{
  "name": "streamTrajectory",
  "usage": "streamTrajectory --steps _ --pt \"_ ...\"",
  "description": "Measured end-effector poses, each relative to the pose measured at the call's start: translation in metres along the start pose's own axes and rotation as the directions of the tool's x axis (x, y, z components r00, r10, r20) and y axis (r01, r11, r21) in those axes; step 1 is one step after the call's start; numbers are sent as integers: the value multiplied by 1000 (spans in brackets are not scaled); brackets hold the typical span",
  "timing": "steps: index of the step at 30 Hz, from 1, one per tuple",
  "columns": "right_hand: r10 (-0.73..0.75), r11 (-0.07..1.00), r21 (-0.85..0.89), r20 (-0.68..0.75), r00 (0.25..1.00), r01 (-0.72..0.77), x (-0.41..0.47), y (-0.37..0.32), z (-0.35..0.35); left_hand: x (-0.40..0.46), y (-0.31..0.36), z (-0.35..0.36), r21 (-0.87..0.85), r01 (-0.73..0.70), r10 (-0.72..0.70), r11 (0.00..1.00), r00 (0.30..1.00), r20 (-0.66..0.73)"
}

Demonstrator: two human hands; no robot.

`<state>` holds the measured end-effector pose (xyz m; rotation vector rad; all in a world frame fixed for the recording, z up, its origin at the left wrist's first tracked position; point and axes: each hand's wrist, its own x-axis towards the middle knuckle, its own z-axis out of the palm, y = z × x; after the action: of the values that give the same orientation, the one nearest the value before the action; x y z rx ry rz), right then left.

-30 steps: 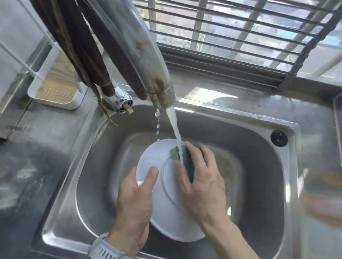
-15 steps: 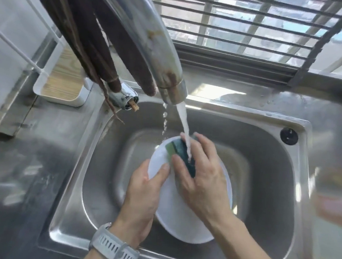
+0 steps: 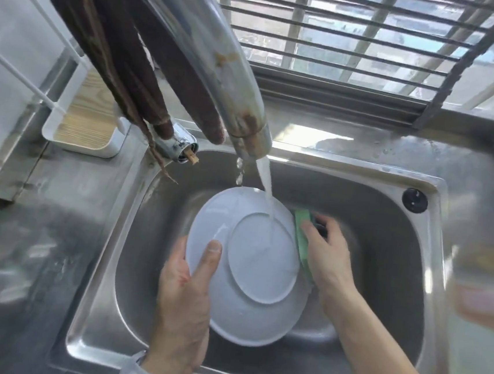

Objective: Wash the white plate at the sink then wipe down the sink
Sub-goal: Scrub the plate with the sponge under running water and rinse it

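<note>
Plate (image 3: 250,265) tilting underside-up in the sink (image 3: 387,218), stream hitting its base — left hand (image 3: 187,289) gripping its left rim; right hand (image 3: 328,255), grip pinching the sponge (image 3: 302,237), sitting at the right rim — nearer for scrubbing.

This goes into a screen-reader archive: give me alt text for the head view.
A left hand holds a white plate underside-up in a steel sink while tap water runs onto it. The right hand presses a green sponge against the plate's right edge.
</note>
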<state>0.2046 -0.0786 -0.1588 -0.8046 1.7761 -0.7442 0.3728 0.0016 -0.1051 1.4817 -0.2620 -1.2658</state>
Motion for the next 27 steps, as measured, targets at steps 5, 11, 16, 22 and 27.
streamTrajectory --steps 5,11,16,22,27 --pt "-49 999 -12 -98 994 48 -22 18 5 -6 -5 1 -93 78 -82 993 995 -48" --pt "-519 803 -273 117 847 530 1 -18 -10 18 29 -12 103 336 -351 936 903 247" --pt "-453 846 -298 36 891 442 8 -14 4 25 27 1 53 330 -333 942 941 54" --pt "-370 909 -230 -62 927 347 -63 32 16 22 17 15 -97 286 -295 953 950 -99" --pt "-605 729 -312 122 787 609 -110 33 40 19 12 26 -274 523 -522 807 849 83"
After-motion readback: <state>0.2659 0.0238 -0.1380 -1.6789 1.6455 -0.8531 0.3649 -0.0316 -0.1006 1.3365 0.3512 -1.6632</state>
